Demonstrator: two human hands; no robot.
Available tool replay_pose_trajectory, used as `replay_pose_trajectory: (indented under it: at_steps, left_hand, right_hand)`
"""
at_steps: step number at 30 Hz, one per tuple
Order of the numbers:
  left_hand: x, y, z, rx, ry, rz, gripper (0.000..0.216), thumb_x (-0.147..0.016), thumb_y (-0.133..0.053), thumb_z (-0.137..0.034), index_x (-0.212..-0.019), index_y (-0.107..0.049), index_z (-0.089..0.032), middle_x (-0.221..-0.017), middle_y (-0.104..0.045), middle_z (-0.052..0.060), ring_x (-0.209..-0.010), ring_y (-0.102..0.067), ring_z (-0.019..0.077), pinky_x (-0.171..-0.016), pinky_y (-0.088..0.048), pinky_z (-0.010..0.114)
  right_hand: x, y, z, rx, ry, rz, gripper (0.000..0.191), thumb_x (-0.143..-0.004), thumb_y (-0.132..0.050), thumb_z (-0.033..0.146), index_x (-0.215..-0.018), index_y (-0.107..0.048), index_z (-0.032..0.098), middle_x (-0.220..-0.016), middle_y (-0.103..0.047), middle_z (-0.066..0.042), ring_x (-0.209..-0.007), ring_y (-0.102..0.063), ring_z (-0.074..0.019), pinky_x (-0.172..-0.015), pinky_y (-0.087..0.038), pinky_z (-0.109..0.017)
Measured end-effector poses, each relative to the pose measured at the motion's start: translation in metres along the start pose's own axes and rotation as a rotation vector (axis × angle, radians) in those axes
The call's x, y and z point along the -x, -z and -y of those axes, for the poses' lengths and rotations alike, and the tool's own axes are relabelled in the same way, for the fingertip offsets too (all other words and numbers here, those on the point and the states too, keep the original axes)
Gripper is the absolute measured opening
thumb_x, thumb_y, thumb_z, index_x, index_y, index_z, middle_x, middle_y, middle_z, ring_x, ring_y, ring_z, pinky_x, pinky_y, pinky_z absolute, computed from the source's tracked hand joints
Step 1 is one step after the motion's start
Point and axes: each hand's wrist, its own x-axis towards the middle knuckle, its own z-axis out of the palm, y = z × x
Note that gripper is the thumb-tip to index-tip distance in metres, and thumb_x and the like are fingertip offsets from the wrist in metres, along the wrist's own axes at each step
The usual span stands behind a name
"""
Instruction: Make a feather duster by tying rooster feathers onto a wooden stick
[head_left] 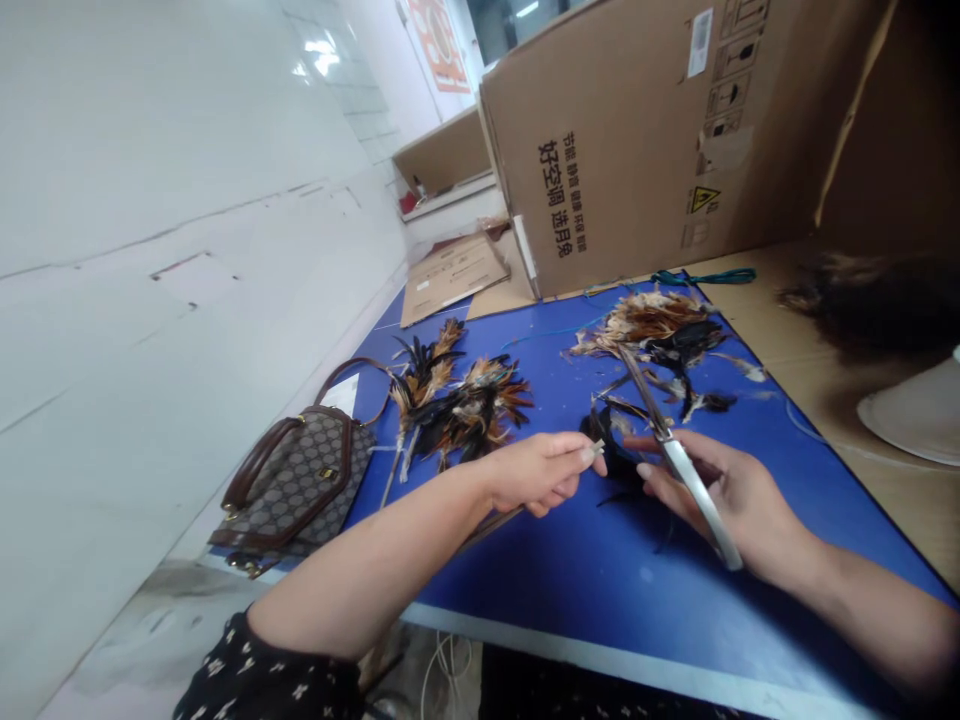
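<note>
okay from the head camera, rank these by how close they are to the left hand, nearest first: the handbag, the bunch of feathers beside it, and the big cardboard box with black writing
Measured from the left hand:
1. Bunch of feathers, just beyond the hand on the blue table.
2. Handbag, off to the hand's left at the table edge.
3. Big cardboard box, standing at the far side of the table.

Handbag point(296, 480) left of feathers point(461, 400) on table point(570, 570).
</note>
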Motion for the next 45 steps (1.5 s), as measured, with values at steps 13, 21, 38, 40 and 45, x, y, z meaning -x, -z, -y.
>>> replay_pose_trajectory:
  at_steps: [13, 21, 38, 40, 45]
  left_hand:
    - [-0.004, -0.023, 0.009, 0.011, -0.059, -0.030, 0.040, -0.092, -0.058, -0.060, -0.100, -0.057, -0.021, -0.063, -0.039, -0.009, -0.044, -0.027, 0.0039, -0.041, -0.026, 0.016]
    - [0.005, -0.025, 0.005, -0.104, -0.218, -0.316, 0.040, -0.092, -0.060, -0.057, -0.106, -0.063, -0.020, -0.060, -0.055, -0.005, -0.044, -0.039, 0.0055, -0.042, -0.031, 0.017]
    - [0.006, -0.021, -0.008, 0.069, -0.353, -0.404, 0.037, -0.083, -0.076, -0.045, -0.099, -0.059, -0.016, -0.063, -0.066, -0.002, -0.034, -0.046, 0.0058, -0.034, -0.027, 0.017]
    - [0.004, -0.021, -0.007, 0.063, -0.340, -0.400, 0.038, -0.082, -0.077, -0.046, -0.096, -0.058, -0.016, -0.064, -0.067, 0.000, -0.035, -0.048, 0.0068, -0.034, -0.028, 0.017]
    - [0.003, -0.023, -0.008, 0.033, -0.316, -0.405, 0.039, -0.081, -0.077, -0.048, -0.091, -0.058, -0.015, -0.066, -0.068, 0.001, -0.036, -0.049, 0.0064, -0.036, -0.031, 0.018]
  right_hand:
    - [0.014, -0.015, 0.009, -0.047, 0.118, 0.045, 0.039, -0.086, -0.074, 0.039, -0.118, -0.067, 0.018, -0.086, -0.072, -0.005, -0.067, -0.065, -0.0180, -0.063, -0.055, -0.029]
    - [0.024, 0.006, 0.011, 0.163, -0.008, 0.133, 0.033, -0.092, -0.065, 0.051, -0.086, -0.061, 0.020, -0.071, -0.059, -0.001, -0.063, -0.054, -0.0163, -0.055, -0.045, -0.028]
    - [0.030, 0.001, 0.001, 0.118, -0.140, 0.358, 0.040, -0.095, -0.060, 0.058, -0.085, -0.056, 0.020, -0.072, -0.053, 0.002, -0.062, -0.048, -0.0140, -0.054, -0.037, -0.026]
    - [0.031, 0.001, 0.001, 0.101, -0.138, 0.363, 0.039, -0.095, -0.060, 0.058, -0.085, -0.055, 0.020, -0.072, -0.053, 0.002, -0.062, -0.048, -0.0141, -0.054, -0.037, -0.026]
    - [0.032, 0.001, 0.002, 0.075, -0.133, 0.365, 0.039, -0.094, -0.061, 0.059, -0.084, -0.056, 0.021, -0.071, -0.054, 0.002, -0.061, -0.049, -0.0146, -0.054, -0.039, -0.027]
